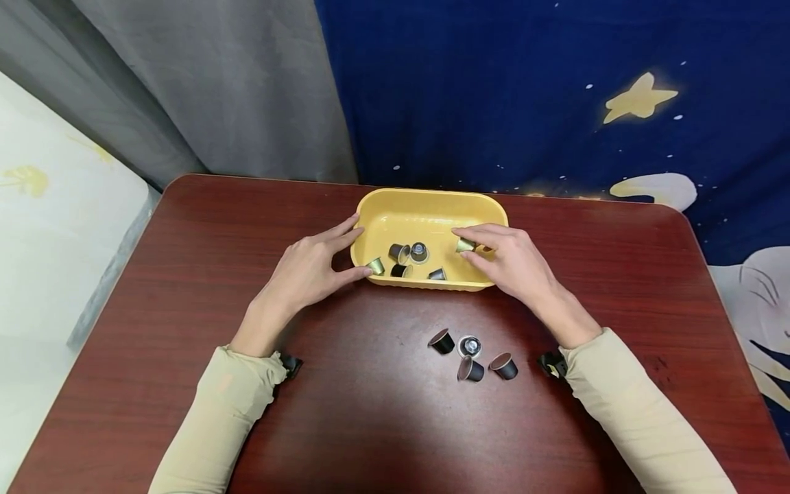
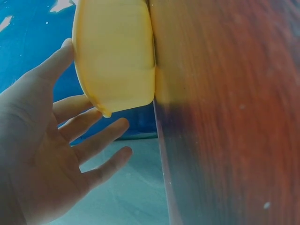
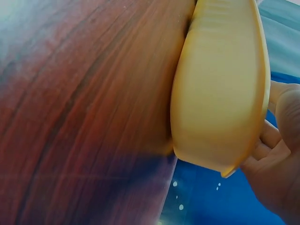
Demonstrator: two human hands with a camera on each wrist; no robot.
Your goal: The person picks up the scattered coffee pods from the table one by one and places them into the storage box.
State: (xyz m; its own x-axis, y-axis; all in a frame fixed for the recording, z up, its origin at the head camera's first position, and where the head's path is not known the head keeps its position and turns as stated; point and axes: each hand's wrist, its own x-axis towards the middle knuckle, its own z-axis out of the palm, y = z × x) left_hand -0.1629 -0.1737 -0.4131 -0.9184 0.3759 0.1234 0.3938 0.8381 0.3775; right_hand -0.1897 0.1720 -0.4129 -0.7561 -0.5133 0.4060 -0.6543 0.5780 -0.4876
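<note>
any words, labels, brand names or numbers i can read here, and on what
None can be read.
The coffee capsules on the table and in the yellow tray: any print is too small to read.
The capsule pinched in the right hand: no legible mark.
The blue cloth behind carries only pictures, a star and white shapes, no letters.
The wrist views show just the tray's plain wall and the table.

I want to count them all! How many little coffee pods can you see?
10. Five lie in the yellow tray, one gold pod is pinched in the right hand over the tray, and four dark pods sit on the table. The hands may hide more.
</note>
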